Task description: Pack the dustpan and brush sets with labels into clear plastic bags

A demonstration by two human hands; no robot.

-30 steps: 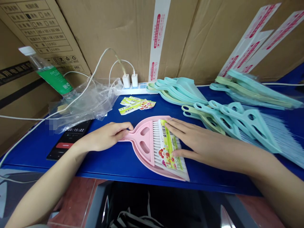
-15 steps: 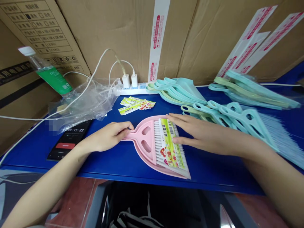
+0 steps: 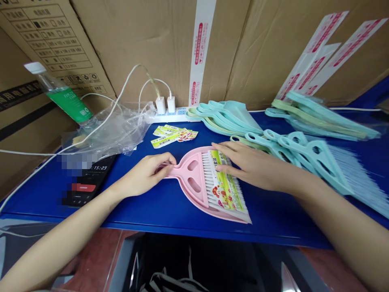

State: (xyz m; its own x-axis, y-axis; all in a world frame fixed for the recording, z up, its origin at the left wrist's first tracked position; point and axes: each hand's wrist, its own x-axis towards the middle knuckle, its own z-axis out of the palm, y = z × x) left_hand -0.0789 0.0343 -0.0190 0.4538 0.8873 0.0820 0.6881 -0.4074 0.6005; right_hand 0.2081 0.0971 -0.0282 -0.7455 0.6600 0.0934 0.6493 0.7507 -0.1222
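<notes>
A pink dustpan (image 3: 186, 190) lies on the blue table with a pink hand brush (image 3: 198, 178) nested on top, white bristles pointing right. Across the bristles sits a yellow-green printed label (image 3: 227, 190). My left hand (image 3: 158, 172) is closed around the two stacked handles, thumb on the near side. Over the upper end of the label and the pan's far edge rests my right hand (image 3: 247, 164), palm down with fingers stretched out and thumb apart, touching the label.
Spare labels (image 3: 172, 136) lie behind the pan. Turquoise and green dustpans (image 3: 234, 115) and brushes (image 3: 316, 152) are piled at the right, more wrapped pans (image 3: 328, 117) behind. At the left are a phone (image 3: 91, 178), plastic bags (image 3: 121, 125), a bottle (image 3: 68, 101) and cables; a power strip (image 3: 179, 115) stands behind.
The pink dustpan and brush have shifted slightly right, along with my left hand. My right hand now covers more of the label's upper part.
</notes>
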